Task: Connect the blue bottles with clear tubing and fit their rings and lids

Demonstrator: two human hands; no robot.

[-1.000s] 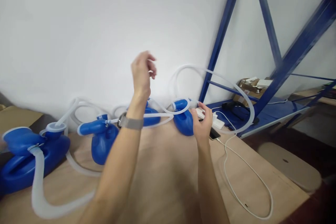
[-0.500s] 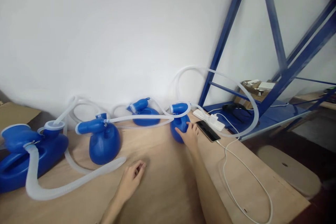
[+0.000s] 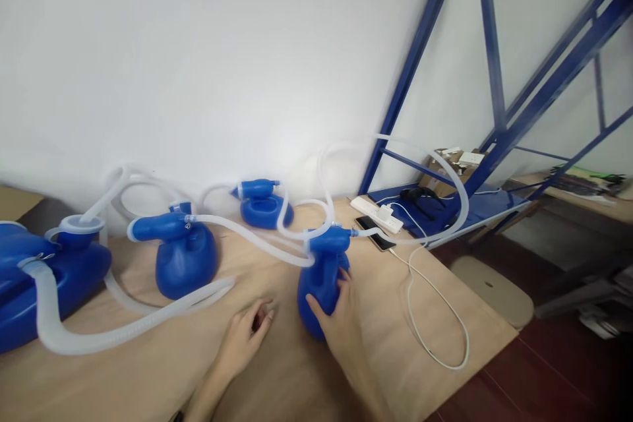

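My right hand grips the lower body of a blue urinal bottle, thumb on its near side and fingers round its right side. The bottle stands upright on the table, with a blue funnel head at its top. From that head a translucent hose loops out to the right and back. Left of the bottle, my left hand lies on the table with its fingers loosely curled and nothing visible in them. A second blue bottle stands farther left, a third by the wall.
Another blue bottle with a thick hose lies at the left edge. At the back right are a power strip, a phone and a white cable. A blue metal frame and a stool stand beyond the table's right edge.
My right hand has brought the blue urinal bottle nearer to me from the back of the table, its hose trailing along. My left hand has stayed nearly still. The view has shifted slightly right.
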